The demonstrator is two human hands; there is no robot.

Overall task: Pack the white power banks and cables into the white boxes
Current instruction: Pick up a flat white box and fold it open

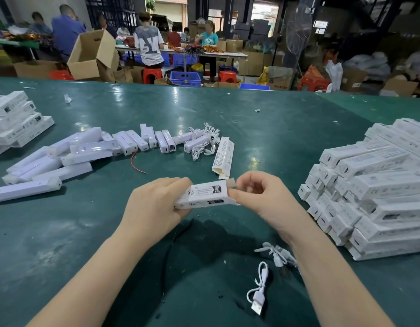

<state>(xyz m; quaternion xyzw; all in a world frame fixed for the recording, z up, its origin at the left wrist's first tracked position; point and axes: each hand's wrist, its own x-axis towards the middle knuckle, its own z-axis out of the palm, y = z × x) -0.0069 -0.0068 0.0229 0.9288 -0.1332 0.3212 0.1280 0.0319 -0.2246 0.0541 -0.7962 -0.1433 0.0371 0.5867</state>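
My left hand [154, 204] grips a white box [205, 194] by its left end, just above the green table [251, 128]. My right hand [258, 194] pinches the flap at the box's right end. An open, empty white box [224, 156] lies behind them. Loose white power banks [69, 154] are strewn across the left and middle of the table. A tangle of white cables [206, 142] lies beside them. Two more cables [259, 289] lie near my right forearm.
A big stack of white boxes [374, 185] fills the right side of the table. A smaller stack of boxes [15, 119] sits at the far left. A red wire [135, 164] lies mid-table. People work at tables among cartons beyond the far edge.
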